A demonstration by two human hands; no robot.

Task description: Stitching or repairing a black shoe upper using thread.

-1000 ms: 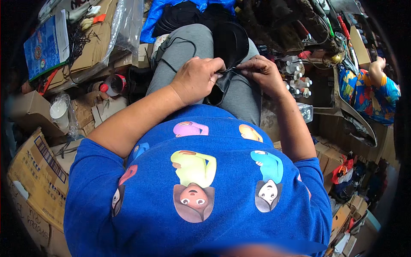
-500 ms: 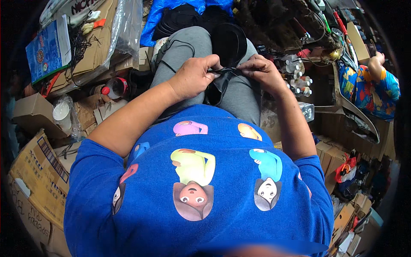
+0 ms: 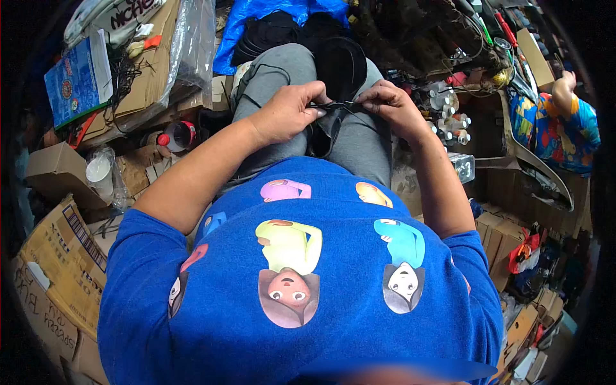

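Observation:
Across my lap lies a black shoe upper, its edge raised between my two hands. My left hand is closed, thumb and fingers pinching that edge. On the other side, my right hand pinches a thin, shiny needle-like piece that points toward the upper's edge; it is too small to make out fully. A dark cord loops over my left thigh. Just beyond my hands, a black rounded shoe part rests between my knees.
More black pieces lie on a blue sheet beyond my knees. Cardboard, a red-capped bottle and a blue booklet are at left. Small bottles stand at right, near another person's colourful sleeve.
My right hand has shifted very slightly, and the shiny thin piece shows a little more between my hands. The left hand keeps its pinch on the black upper.

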